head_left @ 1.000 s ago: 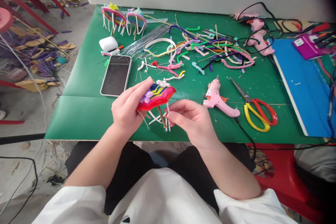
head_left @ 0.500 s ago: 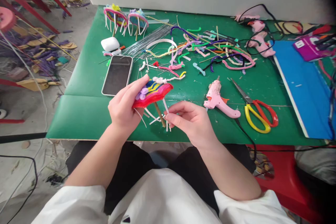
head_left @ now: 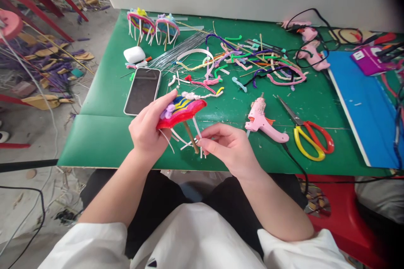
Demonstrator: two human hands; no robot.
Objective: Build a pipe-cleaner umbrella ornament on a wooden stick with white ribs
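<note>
My left hand (head_left: 148,128) is closed around the far left side of a small pipe-cleaner umbrella (head_left: 184,111), striped red, pink, blue and yellow, with a lilac flower on top. Its brown stick (head_left: 191,136) slants down toward the table's front edge, and white strips hang from the rim. Between the thumb and fingers of my right hand (head_left: 224,145) is pinched one white strip (head_left: 197,127) under the umbrella's right rim. A pink glue gun (head_left: 263,119) lies to the right of that hand, beside scissors (head_left: 304,130) with yellow and red handles.
Two similar umbrellas (head_left: 140,23) stand at the back left. A phone (head_left: 142,91) and a white case (head_left: 134,54) lie near my left hand. Loose pipe cleaners (head_left: 252,61) and thin wires (head_left: 179,50) spread across the green table (head_left: 94,138). A blue board (head_left: 362,113) lies at right.
The umbrella and my left hand have shifted very slightly left. My right hand keeps its pinch on the white strip, almost unmoved.
</note>
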